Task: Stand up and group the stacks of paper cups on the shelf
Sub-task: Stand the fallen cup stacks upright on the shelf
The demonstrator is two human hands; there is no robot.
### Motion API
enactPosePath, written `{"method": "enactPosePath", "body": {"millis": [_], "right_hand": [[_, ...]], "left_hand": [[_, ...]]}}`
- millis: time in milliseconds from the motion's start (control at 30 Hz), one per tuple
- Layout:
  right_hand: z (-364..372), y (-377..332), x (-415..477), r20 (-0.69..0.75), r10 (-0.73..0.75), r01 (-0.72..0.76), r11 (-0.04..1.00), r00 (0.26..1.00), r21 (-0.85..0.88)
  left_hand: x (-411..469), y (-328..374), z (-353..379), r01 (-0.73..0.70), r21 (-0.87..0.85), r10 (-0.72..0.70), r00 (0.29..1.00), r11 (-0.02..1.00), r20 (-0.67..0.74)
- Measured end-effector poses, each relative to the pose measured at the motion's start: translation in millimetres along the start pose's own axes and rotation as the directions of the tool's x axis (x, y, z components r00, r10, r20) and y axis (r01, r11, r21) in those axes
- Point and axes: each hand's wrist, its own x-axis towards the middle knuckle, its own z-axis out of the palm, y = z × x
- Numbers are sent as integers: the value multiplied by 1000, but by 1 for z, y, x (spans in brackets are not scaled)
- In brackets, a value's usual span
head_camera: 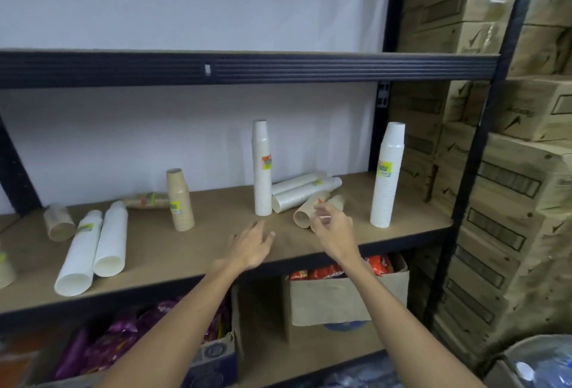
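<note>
Both hands are out over the shelf (201, 251) and neither is holding anything. The left hand (250, 245) is flat and open, fingers spread, hovering over bare shelf near the front edge. The right hand (332, 226) is open too, fingers loosely curled, right at the little pile of fallen stacks in the middle, looks like it's about to pick one.

Where things stand: three stacks are already upright, a tall white stack (262, 168) mid-shelf, another tall white stack (387, 175) well off to the right, and a short brown stack (180, 200) further left. Still lying down: two brown stacks (309, 209) just by the right hand, two white ones (305, 191) behind them against the upright white stack, a pair of long white stacks (93, 248) on the left, plus a brown one (58, 222) at the far left and a wrapped one (145, 200) by the back wall.

My take on doing this bit well: grab the nearest brown stack around its middle, not the rim end, so the cups don't slide apart. Tip it onto its wide end. Watch that tall white stack right behind, it looks easy to knock. The left hand could steady it. Then park browns with browns.
</note>
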Motion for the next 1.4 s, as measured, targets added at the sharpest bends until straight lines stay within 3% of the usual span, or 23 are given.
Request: {"method": "enactPosePath", "body": {"millis": [167,333,433,600,667,700,767,833,900,1000,1233,1300,1400], "right_hand": [[-14,19,28,-155,173,-190,976,973,-104],[-13,27,62,2,519,-503,831,855,-238],[-9,25,72,66,621,-588,767,781,-256],[-12,32,90,195,704,-707,704,683,-65],[-19,36,89,194,679,-693,721,708,6],[-22,41,88,139,634,-639,769,761,-5],[-27,52,87,-50,459,-461,879,887,-119],[-30,60,81,-183,267,-300,937,946,-180],[-27,68,73,-216,185,-234,946,959,-225],[-15,82,60,-214,177,-232,935,961,-268],[-3,70,42,-327,249,-302,946,912,-121],[6,54,18,-411,169,-237,964,896,-119],[28,35,7,-325,61,-109,985,944,-134]], "left_hand": [[26,-10,22,0,-45,0,1000,999,-1],[43,-30,39,26,52,-27,999,998,23],[49,-35,44,27,87,-30,999,996,30],[53,-38,47,27,116,-30,999,993,26],[52,-38,47,25,125,-27,1000,992,16],[52,-38,47,24,124,-26,1000,992,14],[52,-38,47,26,121,-28,1000,992,13],[52,-37,47,30,126,-32,999,992,14],[52,-37,48,32,128,-33,999,991,8],[51,-37,48,22,117,-22,1000,993,-2],[50,-40,47,27,38,-26,999,999,-23],[50,-41,45,39,-54,-42,997,998,-58],[49,-48,38,97,-147,-111,990,984,-90]]}}
